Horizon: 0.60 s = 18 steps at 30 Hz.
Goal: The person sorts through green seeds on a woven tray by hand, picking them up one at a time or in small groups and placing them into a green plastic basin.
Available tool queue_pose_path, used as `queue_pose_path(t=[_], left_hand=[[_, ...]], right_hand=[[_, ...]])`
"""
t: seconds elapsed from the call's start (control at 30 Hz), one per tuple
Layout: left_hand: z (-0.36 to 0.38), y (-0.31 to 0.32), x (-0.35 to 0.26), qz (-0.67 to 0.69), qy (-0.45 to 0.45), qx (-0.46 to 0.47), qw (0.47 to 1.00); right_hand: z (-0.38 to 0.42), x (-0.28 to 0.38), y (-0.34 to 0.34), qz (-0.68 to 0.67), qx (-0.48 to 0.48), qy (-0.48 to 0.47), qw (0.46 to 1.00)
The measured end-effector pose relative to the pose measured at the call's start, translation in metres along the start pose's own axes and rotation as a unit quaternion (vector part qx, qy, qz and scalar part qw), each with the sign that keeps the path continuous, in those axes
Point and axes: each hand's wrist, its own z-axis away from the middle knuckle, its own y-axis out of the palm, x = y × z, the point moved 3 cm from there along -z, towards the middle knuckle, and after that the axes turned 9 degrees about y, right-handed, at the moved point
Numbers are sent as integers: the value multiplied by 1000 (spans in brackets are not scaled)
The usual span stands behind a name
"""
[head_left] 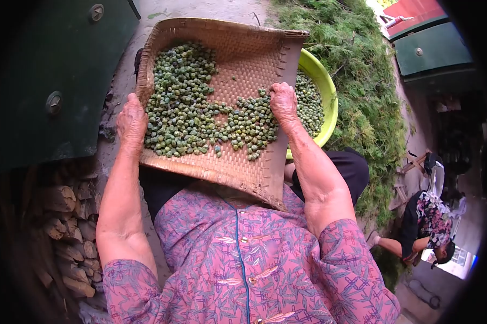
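Tray (249, 56), tan, woven, curved-walled; small green fruits (181, 100) inside

The woven tray (244, 56) was tan-brown with a plaited pattern, and the small round fruits (181, 105) were mottled green, some yellowish. The basin (331, 105) was bright yellow-green, the foliage (370, 92) fresh green and the large panel (35, 59) dark green. The shirt (205, 254) was pink, printed with blue-purple leaves and lattices, with a teal front strip (243, 259).
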Motion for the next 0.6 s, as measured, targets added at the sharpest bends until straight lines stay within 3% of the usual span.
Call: queue_pose_path(t=[0.07,0.33,0.43,0.6], left_hand=[[-1,0,0,0,-3,7,1000],[0,-1,0,-2,-2,14,1000],[-1,0,-1,0,-7,16,1000],[-3,4,2,-7,-9,8,1000]], right_hand=[[0,-5,0,-42,-3,51,998],[-1,0,-10,-38,-64,12,997],[-9,4,-8,-144,9,50,988],[-8,27,-7,-56,-3,-6,998]])
